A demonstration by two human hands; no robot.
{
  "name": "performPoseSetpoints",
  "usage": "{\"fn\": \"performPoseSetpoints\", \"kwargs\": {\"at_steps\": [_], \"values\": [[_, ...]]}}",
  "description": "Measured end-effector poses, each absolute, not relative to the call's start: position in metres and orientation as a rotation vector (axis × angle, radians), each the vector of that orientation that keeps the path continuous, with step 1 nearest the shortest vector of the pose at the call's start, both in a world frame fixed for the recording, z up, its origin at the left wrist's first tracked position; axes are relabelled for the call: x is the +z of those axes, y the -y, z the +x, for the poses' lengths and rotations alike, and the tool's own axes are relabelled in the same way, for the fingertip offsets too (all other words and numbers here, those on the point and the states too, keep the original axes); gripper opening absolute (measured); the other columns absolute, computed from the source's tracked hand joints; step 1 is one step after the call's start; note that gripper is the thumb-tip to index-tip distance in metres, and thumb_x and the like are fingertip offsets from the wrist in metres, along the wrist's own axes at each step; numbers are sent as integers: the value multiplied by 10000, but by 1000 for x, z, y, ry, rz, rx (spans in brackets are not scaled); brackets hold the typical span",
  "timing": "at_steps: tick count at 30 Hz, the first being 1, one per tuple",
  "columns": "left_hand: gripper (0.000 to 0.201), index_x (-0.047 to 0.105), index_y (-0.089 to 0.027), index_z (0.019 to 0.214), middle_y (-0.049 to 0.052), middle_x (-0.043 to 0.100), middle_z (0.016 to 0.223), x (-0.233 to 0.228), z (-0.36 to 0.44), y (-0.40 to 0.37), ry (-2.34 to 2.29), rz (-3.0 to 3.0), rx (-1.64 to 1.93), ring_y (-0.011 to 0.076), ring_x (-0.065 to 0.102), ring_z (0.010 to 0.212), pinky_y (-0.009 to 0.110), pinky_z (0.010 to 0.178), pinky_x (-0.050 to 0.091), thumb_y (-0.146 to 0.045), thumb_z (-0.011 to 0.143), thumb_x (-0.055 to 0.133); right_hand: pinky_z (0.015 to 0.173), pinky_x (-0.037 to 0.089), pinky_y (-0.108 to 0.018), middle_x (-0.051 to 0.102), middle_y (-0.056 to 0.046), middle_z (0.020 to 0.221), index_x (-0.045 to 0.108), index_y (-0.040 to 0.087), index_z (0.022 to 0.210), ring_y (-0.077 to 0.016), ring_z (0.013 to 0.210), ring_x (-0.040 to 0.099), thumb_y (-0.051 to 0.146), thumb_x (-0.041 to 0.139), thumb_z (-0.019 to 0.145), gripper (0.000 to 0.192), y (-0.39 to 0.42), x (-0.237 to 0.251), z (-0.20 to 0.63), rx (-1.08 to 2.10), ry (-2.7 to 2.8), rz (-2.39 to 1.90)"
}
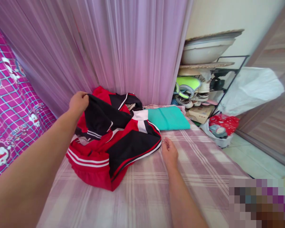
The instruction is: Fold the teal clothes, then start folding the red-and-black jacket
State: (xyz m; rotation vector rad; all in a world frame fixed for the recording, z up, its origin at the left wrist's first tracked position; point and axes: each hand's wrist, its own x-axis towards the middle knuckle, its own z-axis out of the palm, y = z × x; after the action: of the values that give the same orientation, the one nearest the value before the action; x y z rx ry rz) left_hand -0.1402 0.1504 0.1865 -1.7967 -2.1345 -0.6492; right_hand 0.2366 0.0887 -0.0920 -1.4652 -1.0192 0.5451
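A red, black and white track jacket (133, 142) lies rumpled on the bed, its striped red hem towards me. My left hand (79, 100) is closed on a black part of the clothing and lifts it above the rest. More red and black clothing (102, 92) is heaped behind, against the curtain; I cannot tell whether it belongs to the same garment. Just right of the jacket's white-piped edge, my right hand (169, 153) rests low over the sheet, fingers loosely curled and apart, holding nothing visible. A folded turquoise cloth (168, 118) lies beyond it.
A plaid sheet (149, 196) covers the bed. Purple curtains (133, 47) hang behind, and a pink patterned fabric (11, 110) is at left. To the right stand a shoe rack (224, 90) with basins (206, 50) on top, bags (223, 126) and a wooden door (270, 101).
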Motion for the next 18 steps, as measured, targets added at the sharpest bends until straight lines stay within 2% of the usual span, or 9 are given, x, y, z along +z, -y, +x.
{"fn": "performPoseSetpoints", "kwargs": {"at_steps": [3,5,6,7,9,11,14,18], "values": [[732,260,30,1501,202,442,1517,179,-146,-160,2214,-1624,-797,369,415,1378,502,1094,427,-497,1005,369,901,513,-402,746,-141,1131,701,164,1197,-268,1015,684,481,533,780,551,-88,-91,236,557,1023,-1474],[736,265,7,1512,207,329,1603,155,-137,-157,2187,-1733,-754,344,334,1444,477,1160,361,-434,968,490,910,511,-408,745,-147,1130,701,155,1198,-269,1007,685,477,523,784,554,-88,-90,236,556,1031,-1485],[666,348,-19,1487,191,369,1591,140,-129,-153,2163,-1823,-698,314,362,1435,450,1166,356,-382,954,513,914,510,-408,745,-147,1129,703,155,1195,-268,1005,685,472,520,787,548,-87,-89,236,555,1036,-1487],[550,483,-69,1415,153,483,1526,124,-120,-149,2145,-1920,-631,278,431,1396,410,1154,373,-348,943,517,915,511,-406,745,-144,1129,706,158,1190,-267,1003,685,466,520,789,539,-87,-89,236,554,1040,-1486],[334,704,-188,1150,69,709,1262,93,-98,-140,2140,-2081,-486,235,608,1224,328,1062,455,-341,927,508,911,514,-399,747,-135,1129,712,169,1179,-264,1008,684,454,527,791,516,-87,-88,235,554,1048,-1479],[364,733,-225,1111,68,749,1173,68,-75,-133,2205,-2197,-252,261,673,1122,341,952,513,-406,945,463,901,520,-395,749,-129,1124,718,174,1163,-265,1008,684,450,535,787,501,-86,-88,235,552,1051,-1479],[428,702,-214,1201,95,747,1181,46,-45,-130,2282,-2256,-134,281,688,1089,340,883,528,-480,922,516,895,524,-397,757,-123,1094,722,181,1143,-263,997,687,469,528,779,503,-87,-89,235,547,1026,-1474],[375,672,-215,1246,100,727,1216,38,-16,-120,2243,-2260,-187,264,674,1105,343,909,512,-359,953,487,928,514,-402,760,-122,1054,725,171,1067,-257,1008,685,463,522,767,466,-91,-90,239,537,892,-1378]]}}
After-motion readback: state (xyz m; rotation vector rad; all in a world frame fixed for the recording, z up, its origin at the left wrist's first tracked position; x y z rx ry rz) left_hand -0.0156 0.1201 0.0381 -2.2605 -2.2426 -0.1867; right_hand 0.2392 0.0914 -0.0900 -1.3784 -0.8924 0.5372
